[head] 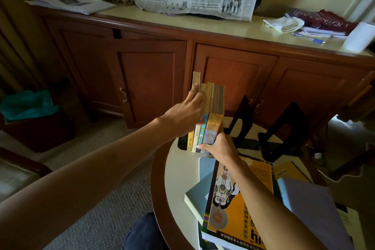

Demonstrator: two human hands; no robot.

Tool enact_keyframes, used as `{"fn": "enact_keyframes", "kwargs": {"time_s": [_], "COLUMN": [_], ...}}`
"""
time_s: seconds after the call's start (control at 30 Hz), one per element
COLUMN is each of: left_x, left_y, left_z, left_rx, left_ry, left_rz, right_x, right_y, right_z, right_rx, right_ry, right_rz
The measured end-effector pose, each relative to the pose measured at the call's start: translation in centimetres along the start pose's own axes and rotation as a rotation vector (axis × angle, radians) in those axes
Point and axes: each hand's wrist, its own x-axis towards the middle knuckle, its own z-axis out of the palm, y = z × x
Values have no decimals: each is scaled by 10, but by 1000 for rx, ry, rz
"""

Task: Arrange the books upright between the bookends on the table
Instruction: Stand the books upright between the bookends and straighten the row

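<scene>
A round cream-topped counter with a dark wooden rim (162, 178) carries everything. Near its front lies a flat pile of books topped by an orange-covered book (241, 197). Four worn paperback books (209, 119) stand upright at the far edge, two black metal bookends (284, 128) apart to their right. The left hand (186, 115) presses spread fingers on their left side; the right hand (219, 144) grips the rightmost book's base.
</scene>
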Motion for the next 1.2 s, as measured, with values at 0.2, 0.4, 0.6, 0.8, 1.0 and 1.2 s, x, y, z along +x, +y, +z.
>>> {"fn": "enact_keyframes", "kwargs": {"time_s": [0.2,0.4,0.6,0.8,1.0,1.2], "left_x": [7,8,10,7,11,7], "left_y": [7,-2,8,39,50,52], "left_z": [0,2,6,6,-6,-14], "left_rx": [-363,-401,-281,-290,-319,-311], "left_ry": [-107,-107,-43,56,-36,-41], "left_rz": [-122,-75,-78,-65,-133,-146], "right_x": [1,-3,-7,-14,-93,-209], "right_y": [3,3,-1,-2,17,55], "right_z": [0,1,-1,-16,-51,-70], "right_rx": [-38,-66,-187,-223,-200,-276], "right_ry": [-52,-34,-11,-114,-27,-209], "right_rz": [28,33,9,28,-133,-144]}}
